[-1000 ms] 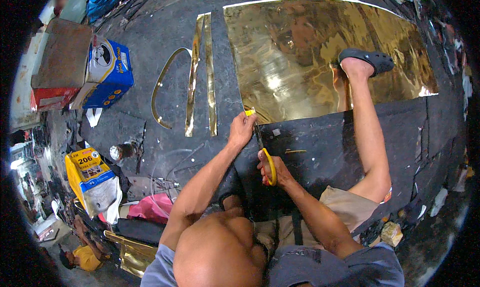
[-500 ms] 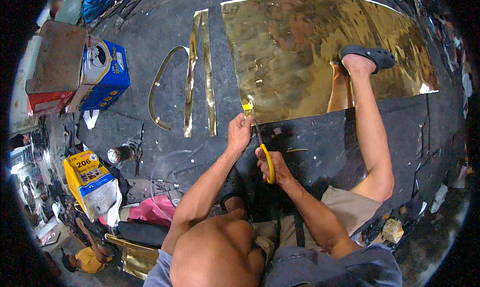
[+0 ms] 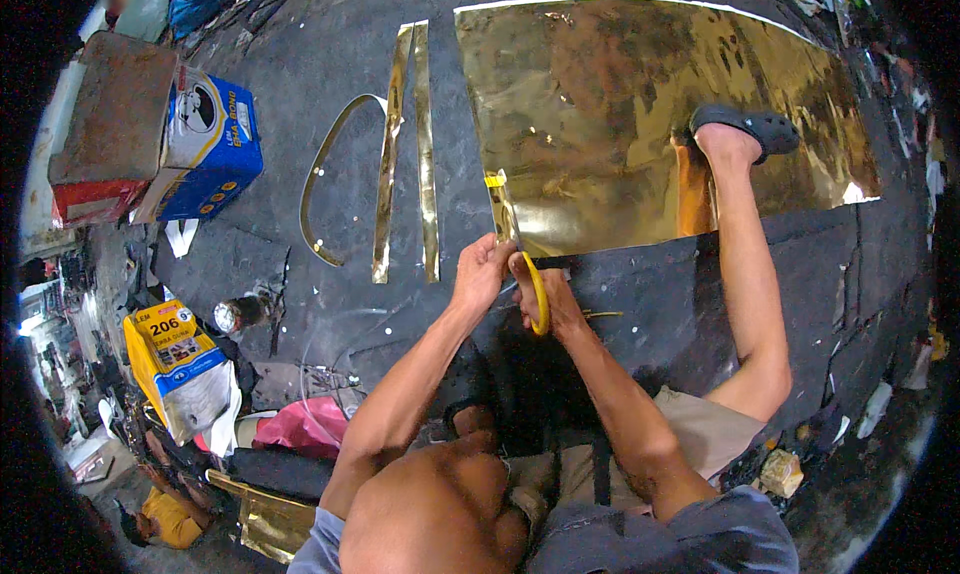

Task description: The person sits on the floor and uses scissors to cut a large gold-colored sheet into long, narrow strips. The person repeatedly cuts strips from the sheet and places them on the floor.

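A large shiny gold sheet lies flat on the dark floor. Its near left corner is between my two hands. My left hand is closed, pinching the narrow strip of sheet at that corner. In my right hand are scissors with yellow handles, their blades reaching into the sheet close to its left edge and almost parallel to it. Part of the blades is hard to make out against the shine. A small yellow patch shows ahead of them. My foot in a dark clog rests on the sheet's right part.
Left of the sheet lie two straight gold strips and a curled strip. Farther left stand a blue and white box, a rusty-topped can and a yellow bag. Another person sits at lower left.
My right hand and the scissors have moved forward, away from me, along the sheet's left edge. The handles now sit closer to my left hand, and the view has shifted slightly.
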Demonstrator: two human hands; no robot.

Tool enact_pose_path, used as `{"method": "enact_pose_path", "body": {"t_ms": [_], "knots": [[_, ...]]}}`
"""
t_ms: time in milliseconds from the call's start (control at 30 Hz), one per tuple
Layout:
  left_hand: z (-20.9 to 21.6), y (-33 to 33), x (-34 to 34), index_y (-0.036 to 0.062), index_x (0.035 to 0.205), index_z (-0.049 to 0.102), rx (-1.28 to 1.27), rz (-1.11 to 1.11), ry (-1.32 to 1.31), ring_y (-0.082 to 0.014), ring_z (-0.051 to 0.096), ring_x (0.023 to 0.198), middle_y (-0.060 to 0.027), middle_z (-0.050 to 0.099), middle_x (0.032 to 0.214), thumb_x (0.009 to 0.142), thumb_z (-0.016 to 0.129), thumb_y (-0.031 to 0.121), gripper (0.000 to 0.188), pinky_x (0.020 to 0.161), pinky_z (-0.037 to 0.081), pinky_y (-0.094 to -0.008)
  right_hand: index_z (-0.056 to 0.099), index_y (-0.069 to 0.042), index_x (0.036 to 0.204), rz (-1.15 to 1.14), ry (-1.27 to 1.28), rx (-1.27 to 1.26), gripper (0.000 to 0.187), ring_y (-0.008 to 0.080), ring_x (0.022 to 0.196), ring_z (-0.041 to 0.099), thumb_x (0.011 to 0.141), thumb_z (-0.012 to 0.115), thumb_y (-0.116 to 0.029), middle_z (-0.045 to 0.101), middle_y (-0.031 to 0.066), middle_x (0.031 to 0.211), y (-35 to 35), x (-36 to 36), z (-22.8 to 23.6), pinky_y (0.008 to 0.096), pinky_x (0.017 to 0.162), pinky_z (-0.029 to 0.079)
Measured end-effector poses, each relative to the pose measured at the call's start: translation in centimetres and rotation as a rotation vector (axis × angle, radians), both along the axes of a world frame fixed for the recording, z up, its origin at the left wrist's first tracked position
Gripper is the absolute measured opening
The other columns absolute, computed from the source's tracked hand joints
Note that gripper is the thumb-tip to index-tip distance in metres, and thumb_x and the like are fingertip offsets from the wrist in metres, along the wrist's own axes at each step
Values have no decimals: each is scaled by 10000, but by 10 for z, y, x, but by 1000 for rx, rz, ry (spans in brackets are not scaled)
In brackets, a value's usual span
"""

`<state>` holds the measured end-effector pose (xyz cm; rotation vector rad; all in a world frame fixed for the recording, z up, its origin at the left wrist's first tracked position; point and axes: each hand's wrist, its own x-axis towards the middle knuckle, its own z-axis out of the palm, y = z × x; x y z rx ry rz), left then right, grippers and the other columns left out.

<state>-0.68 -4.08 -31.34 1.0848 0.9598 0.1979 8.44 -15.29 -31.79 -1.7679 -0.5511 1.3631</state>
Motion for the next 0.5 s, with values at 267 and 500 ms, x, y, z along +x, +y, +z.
{"method": "enact_pose_path", "body": {"t_ms": [267, 500], "knots": [[11, -1, -2, 41, 900, 603, -48, 50, -31, -45, 425, 569, 46, 522, 676, 957, 520, 190, 180, 506, 326, -220, 549, 28, 792, 111, -473, 242, 706, 299, 458, 540, 931, 315, -624, 501, 177, 534, 71, 33, -17, 420, 467, 416], [55, 2, 2, 41, 882, 611, 46, 9, 6, -36, 369, 583, 68, 457, 644, 945, 541, 212, 195, 528, 295, -225, 608, 25, 612, 29, -265, 11, 857, 220, 512, 557, 817, 360, -769, 529, 114, 493, 142, 78, 12, 414, 502, 430]]}}
